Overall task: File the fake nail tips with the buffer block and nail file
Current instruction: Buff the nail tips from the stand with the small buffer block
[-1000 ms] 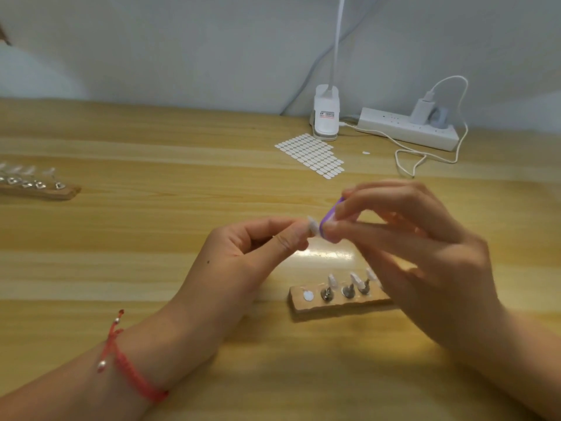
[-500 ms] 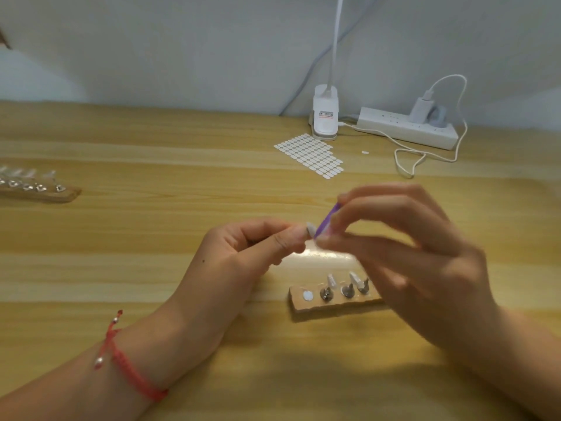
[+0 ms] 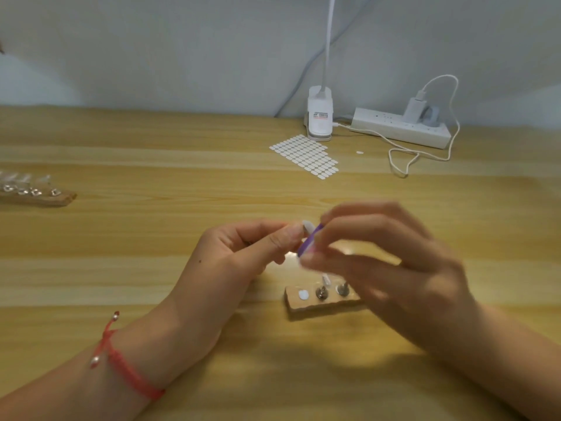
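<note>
The nail tip (image 3: 307, 227) is in the air over the middle of the table (image 3: 151, 238), pinched between thumb and forefinger of your left hand (image 3: 243, 259); only its pale end pokes out past the fingertips. The purple nail file (image 3: 309, 245) lies against its right side, slanting from upper right to lower left, gripped between the thumb and curled fingers of your right hand (image 3: 394, 268). Change over the last second: the nail tip and left hand barely shift, but the nail file has dropped and swung down-left along the tip. The right hand is now motion-blurred and lower, covering more of the near wooden holder (image 3: 321, 306). A second ago four pegs showed there. Now you see only the white sticky dot (image 3: 303, 295), two metal pegs (image 3: 321, 292) and one mounted tip (image 3: 326, 280) behind them. My read: you're mid-stroke on the edge, with the left hand acting as the fixed vice. The contact point is blurred, so I can't tell which edge is being cut. The bare dot on the holder looks like this tip's slot, so it probably goes back there. The buffer block isn't in view, so that pass looks still to do. Further out: a second holder (image 3: 39, 198) with tips at far left, a sticker sheet (image 3: 306, 156), a lamp clamp (image 3: 319, 117) and a power strip (image 3: 400, 126) at the back. There's a red bracelet (image 3: 127, 370) on your left wrist.
</note>
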A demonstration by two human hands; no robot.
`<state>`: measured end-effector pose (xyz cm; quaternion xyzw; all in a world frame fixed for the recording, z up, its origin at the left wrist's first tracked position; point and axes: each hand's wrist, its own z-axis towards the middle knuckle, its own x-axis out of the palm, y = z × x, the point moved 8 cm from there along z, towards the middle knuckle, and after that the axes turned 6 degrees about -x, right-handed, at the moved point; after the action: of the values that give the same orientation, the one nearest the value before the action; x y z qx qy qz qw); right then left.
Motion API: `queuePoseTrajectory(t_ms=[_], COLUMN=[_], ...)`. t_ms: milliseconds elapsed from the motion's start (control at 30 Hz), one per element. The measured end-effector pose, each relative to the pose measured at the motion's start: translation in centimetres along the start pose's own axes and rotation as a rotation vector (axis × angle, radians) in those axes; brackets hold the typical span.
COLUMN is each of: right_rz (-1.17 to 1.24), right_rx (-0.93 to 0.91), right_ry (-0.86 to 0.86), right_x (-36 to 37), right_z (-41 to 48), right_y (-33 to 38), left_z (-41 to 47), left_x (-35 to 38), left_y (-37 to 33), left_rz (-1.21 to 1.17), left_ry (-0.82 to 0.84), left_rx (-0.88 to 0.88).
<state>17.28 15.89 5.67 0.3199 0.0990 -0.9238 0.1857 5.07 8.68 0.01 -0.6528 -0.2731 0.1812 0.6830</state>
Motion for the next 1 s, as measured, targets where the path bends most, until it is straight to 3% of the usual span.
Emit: queuePoseTrajectory(t_ms=[300,767,900,1000], right_rz=[0.072,0.184,0.203,0.371], right_rx=[-0.023,0.095,0.316,0.505], right_ry=[0.002,-0.046,-0.103,-0.214], right_x=[0.6,0.6,-1.0,-2.1], right_z=[-0.2,-0.6,-1.2,-2.0], right_y=[0.4,-0.9,-5.1,-6.8], left_z=[-0.3,-0.3,-0.3,-0.3], left_x=[0.6,0.6,0.6,0.5], left_y=[-0.7,-0.6,-0.5,-0.5], left_rz=[0.003,0.034,0.046,0.063], left_ry=[-0.005,-0.013,-0.01,-0.007], left_rx=[0.067,0.079,0.064,0.069])
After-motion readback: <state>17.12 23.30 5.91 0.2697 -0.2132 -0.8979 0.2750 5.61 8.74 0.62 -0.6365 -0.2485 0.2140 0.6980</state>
